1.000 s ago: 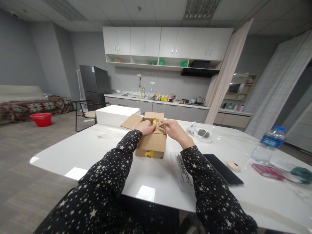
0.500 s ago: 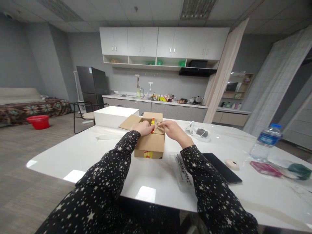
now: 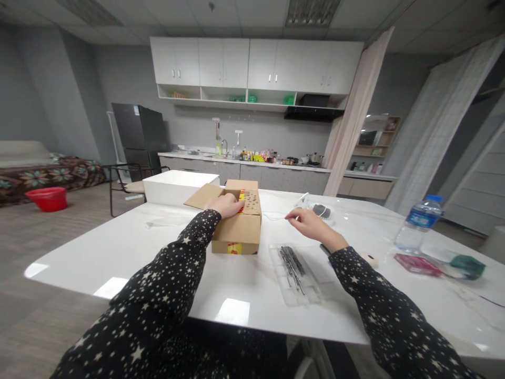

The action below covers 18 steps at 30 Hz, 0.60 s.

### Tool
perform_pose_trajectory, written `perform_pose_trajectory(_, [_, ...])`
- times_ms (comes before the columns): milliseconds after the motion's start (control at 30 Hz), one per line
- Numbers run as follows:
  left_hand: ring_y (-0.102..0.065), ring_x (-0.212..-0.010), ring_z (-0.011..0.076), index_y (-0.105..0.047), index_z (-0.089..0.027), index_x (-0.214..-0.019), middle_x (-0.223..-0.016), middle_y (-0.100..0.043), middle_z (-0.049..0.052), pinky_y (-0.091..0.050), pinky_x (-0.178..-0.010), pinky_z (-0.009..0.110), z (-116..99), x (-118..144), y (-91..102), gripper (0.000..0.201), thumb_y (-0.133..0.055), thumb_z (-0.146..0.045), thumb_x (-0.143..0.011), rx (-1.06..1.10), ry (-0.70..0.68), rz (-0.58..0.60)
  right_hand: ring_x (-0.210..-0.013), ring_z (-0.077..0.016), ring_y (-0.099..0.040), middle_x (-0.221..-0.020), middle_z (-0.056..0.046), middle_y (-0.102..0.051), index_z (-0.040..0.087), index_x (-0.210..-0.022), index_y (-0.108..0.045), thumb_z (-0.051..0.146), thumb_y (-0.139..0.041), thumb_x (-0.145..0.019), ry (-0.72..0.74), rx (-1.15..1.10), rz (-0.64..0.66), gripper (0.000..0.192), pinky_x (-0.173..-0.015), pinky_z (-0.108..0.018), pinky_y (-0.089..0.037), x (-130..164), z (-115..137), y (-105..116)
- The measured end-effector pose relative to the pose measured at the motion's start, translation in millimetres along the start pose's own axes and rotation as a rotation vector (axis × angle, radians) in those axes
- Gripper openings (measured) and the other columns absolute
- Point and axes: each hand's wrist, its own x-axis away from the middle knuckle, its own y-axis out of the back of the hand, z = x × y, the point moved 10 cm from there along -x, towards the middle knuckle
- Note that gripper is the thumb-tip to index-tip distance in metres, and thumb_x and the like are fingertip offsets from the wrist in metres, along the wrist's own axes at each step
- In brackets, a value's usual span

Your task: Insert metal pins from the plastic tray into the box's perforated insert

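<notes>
And here's the left hand (image 3: 225,205), curled over the open cardboard box (image 3: 236,231) by its hole-dotted flap (image 3: 253,201); can't tell whether it grips. The right hand (image 3: 310,225) hovers right of the box, fingertips pinched close, anything between them unclear. Box on the desk (image 3: 158,258), beyond the thin metal rods (image 3: 292,268).

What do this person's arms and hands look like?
Both arms are covered by long black sleeves scattered with pale stars, large and small, plus tiny dots. The left hand and the right hand are bare, without gloves.
</notes>
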Motion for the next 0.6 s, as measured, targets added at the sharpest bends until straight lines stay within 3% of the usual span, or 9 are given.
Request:
perform_pose_trajectory(167, [-0.066, -0.115, 0.0343, -0.075, -0.024, -0.097, -0.126, -0.071, 0.011, -0.048, -0.101, 0.045, 0.0, -2.7, -2.9, 0.057, -0.037, -0.065, -0.089, -0.009, 0.003, 0.014, -0.077, -0.0204, -0.067, -0.086, -0.006, -0.076, 0.017, -0.091, -0.078, 0.025, -0.056, -0.085, -0.079, -0.041, 0.279, 0.024, -0.072, -0.03, -0.049, 34.2, -20.4, -32.6])
perform_pose_trajectory(333, [-0.066, -0.114, 0.0344, -0.075, -0.023, -0.096, -0.124, -0.072, 0.012, -0.048, -0.099, 0.044, -2.5, -5.4, -4.7, 0.058, -0.036, -0.066, -0.089, -0.013, -0.002, 0.015, -0.071, -0.0188, -0.063, -0.079, -0.005, -0.074, 0.017, -0.091, -0.078, 0.027, -0.059, -0.081, -0.141, -0.061, 0.403, 0.024, -0.064, -0.028, -0.045, 50.4, -24.0, -46.3])
perform_pose_trajectory(433, [-0.066, -0.114, 0.0342, -0.075, -0.024, -0.093, -0.121, -0.073, 0.011, -0.049, -0.096, 0.043, -4.4, -4.4, -4.6, 0.059, -0.036, -0.067, -0.089, -0.023, 0.001, 0.021, -0.073, -0.0193, -0.064, -0.086, -0.006, -0.074, 0.017, -0.099, -0.078, 0.029, -0.063, -0.078, -0.159, -0.021, 0.492, 0.028, -0.065, -0.028, -0.045, 55.9, -26.3, -51.2])
perform_pose_trajectory(600, [-0.066, -0.114, 0.0338, -0.075, -0.024, -0.093, -0.123, -0.073, 0.01, -0.048, -0.098, 0.044, -6.0, -2.0, -3.4, 0.059, -0.035, -0.067, -0.089, -0.034, 0.013, 0.024, -0.086, -0.0235, -0.065, -0.102, -0.008, -0.072, 0.017, -0.119, -0.072, 0.036, -0.072, -0.07, -0.223, 0.063, 0.636, 0.053, -0.074, -0.031, -0.048, 67.9, -32.9, -51.1])
